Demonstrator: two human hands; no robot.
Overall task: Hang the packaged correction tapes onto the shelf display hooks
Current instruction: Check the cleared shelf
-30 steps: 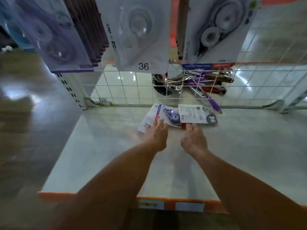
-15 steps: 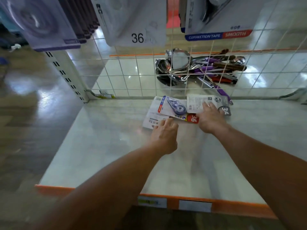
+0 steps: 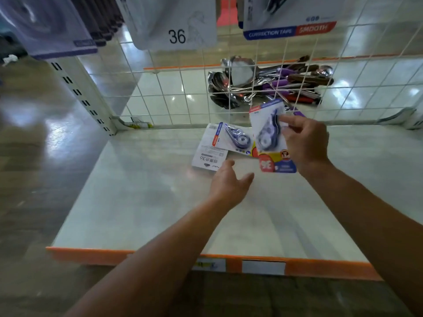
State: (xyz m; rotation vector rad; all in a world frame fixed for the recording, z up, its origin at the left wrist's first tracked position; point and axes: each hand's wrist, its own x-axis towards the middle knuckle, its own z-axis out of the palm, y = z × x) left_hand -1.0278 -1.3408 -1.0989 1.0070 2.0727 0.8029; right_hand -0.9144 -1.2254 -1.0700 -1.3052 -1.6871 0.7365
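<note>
White shelf board (image 3: 137, 213), wire grid (image 3: 183, 92) behind. Right hand (image 3: 304, 145) pinches one correction tape pack (image 3: 269, 136), raised off the board, probably hook-bound. Left hand (image 3: 229, 184) spread, empty; two packs (image 3: 235, 139) lie at its 12 o'clock.

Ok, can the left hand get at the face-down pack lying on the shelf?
Probably yes. The left hand is open right beside the face-down pack, with nothing between them. The right hand holds a second pack up and off to the right, out of the way.
</note>
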